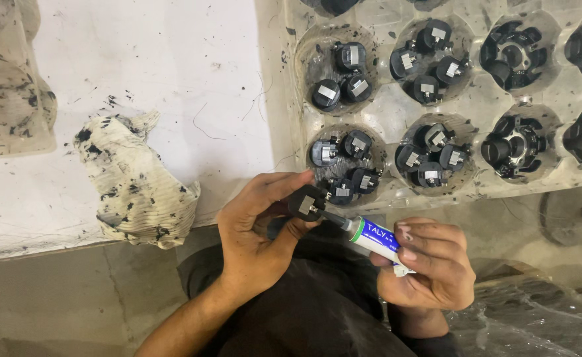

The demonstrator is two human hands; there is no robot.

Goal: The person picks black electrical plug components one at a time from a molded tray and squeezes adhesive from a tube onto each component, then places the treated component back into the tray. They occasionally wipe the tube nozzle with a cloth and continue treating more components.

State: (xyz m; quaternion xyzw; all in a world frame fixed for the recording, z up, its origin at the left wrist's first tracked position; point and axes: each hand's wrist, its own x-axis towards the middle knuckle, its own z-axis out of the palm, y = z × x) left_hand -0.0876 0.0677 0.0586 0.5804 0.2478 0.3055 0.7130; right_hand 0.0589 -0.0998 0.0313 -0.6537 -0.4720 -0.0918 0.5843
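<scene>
At the far left edge of the frame lies a stained, translucent plastic tray point(10, 86), resting on a white, ink-flecked work surface point(172, 79). Just right of it, in the left middle, sits a crumpled white cloth smeared with black marks point(135, 182), hanging over the surface's front edge. Nothing lies between the cloth and the hands.

Lower centre, the left hand point(254, 238) is closed around a small black plastic part with a metal tab point(306, 202), pinched between thumb and fingertips just below the tray's nearest cup. The slim metal nozzle of a white squeeze tube with a blue and green label point(374, 238) touches that part from the right. The right hand point(430, 264), lower right of centre, grasps the tube with fingers curled over its body.

Above the hands, filling the upper right, a clear moulded plastic tray with round cups point(383, 106) holds clusters of similar black parts point(344, 165); the cups toward the right edge hold larger black ring-shaped housings point(516, 56).
</scene>
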